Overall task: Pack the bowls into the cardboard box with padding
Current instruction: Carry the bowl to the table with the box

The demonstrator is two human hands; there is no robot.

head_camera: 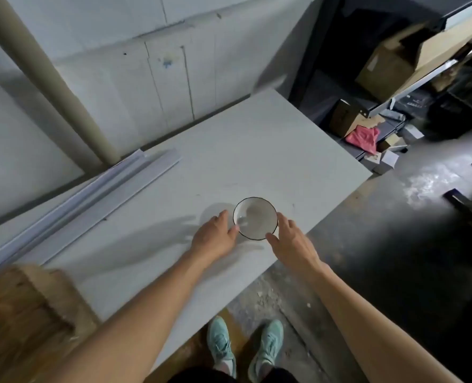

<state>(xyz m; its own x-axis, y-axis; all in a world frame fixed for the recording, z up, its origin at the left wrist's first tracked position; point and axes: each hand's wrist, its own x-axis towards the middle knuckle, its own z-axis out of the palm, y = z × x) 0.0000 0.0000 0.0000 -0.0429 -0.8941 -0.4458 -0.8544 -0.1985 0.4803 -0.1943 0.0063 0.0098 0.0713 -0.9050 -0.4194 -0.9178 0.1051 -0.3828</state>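
bowl on table | left hand touches rim | right hand touches rim

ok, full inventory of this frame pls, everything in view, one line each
bowl: 1, white with a dark rim, on the table near its front edge, between the hands
table: 1, white, centre
long strips: a few, pale grey, lying along the table's left side
tube: 1, beige, leaning against the wall, upper left
cardboard box: 1, brown, bottom left, blurred and partly cut off
stored boxes: several, brown, on shelving, upper right
pink bag: 1, pink, low beside the shelving
shoes: 2, teal, on the floor at the table's front edge
left hand: 1, at the bowl's left rim, fingertips touching it; grip unclear
right hand: 1, at the bowl's right rim; grip unclear
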